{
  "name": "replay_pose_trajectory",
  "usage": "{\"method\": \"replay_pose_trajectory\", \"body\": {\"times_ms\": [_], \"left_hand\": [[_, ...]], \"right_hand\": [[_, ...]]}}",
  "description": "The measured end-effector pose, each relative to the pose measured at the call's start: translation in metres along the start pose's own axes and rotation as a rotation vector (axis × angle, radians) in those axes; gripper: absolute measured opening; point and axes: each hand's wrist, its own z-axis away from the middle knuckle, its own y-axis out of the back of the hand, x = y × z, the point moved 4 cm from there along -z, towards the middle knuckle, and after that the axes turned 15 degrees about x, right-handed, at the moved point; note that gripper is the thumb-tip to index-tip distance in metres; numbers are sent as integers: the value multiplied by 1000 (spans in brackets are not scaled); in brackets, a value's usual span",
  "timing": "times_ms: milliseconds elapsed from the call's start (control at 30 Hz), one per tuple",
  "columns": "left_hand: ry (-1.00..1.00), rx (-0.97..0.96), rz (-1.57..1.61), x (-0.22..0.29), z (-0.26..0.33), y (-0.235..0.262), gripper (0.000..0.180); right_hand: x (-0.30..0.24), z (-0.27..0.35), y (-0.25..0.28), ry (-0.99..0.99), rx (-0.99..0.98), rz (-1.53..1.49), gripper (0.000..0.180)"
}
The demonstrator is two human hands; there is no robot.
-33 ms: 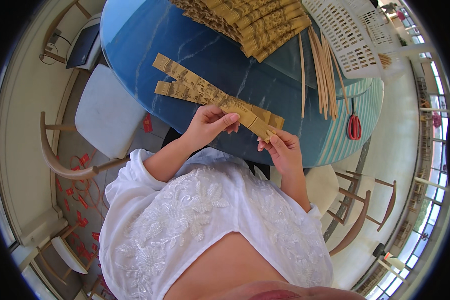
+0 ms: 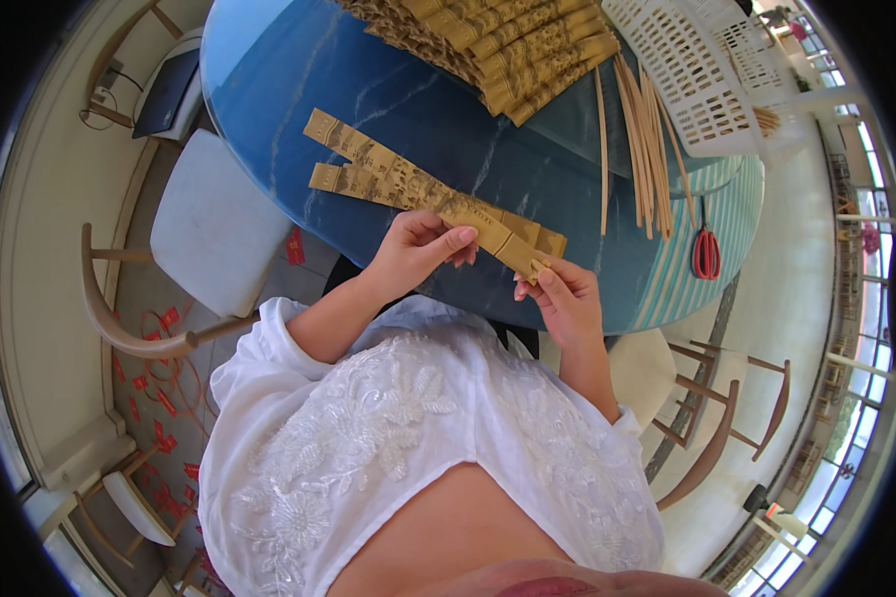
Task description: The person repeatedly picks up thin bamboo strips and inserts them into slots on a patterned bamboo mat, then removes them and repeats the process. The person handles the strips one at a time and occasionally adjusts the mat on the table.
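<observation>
— While the strips (image 2: pixel 418 189) lay at the near edge of the tabletop (image 2: pixel 299 70), why did both hands meet there?
— Left hand (image 2: pixel 418 254) pinned them flat; right hand (image 2: pixel 558 298) fingers (image 2: pixel 540 267) pinched their right end shut for alignment.

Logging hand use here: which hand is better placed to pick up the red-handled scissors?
Right, probably. The right hand is nearer the red-handled scissors on the blue table; the left hand lies farther away, on the tan printed strips.

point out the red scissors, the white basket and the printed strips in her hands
red scissors (image 2: pixel 706 254), head view, on the handles.
white basket (image 2: pixel 689 85), head view, on its perforated wall.
printed strips (image 2: pixel 388 179), head view, on the flat middle left of the left hand (image 2: pixel 418 249).
</observation>
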Motion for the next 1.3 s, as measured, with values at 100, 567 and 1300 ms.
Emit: {"method": "replay_pose_trajectory", "body": {"times_ms": [100, 567, 1300], "left_hand": [[12, -18, -22, -1, -1, 2, 21], [-110, -102, -61, -5, -1, -5, 19], [89, -59, -446, 74, 26, 43, 17]], "right_hand": [[-2, 0, -3, 82, 52, 48, 26], [-19, -1, 23, 185, 149, 101, 20], [-87, 16, 90, 248, 226, 321, 18]]}}
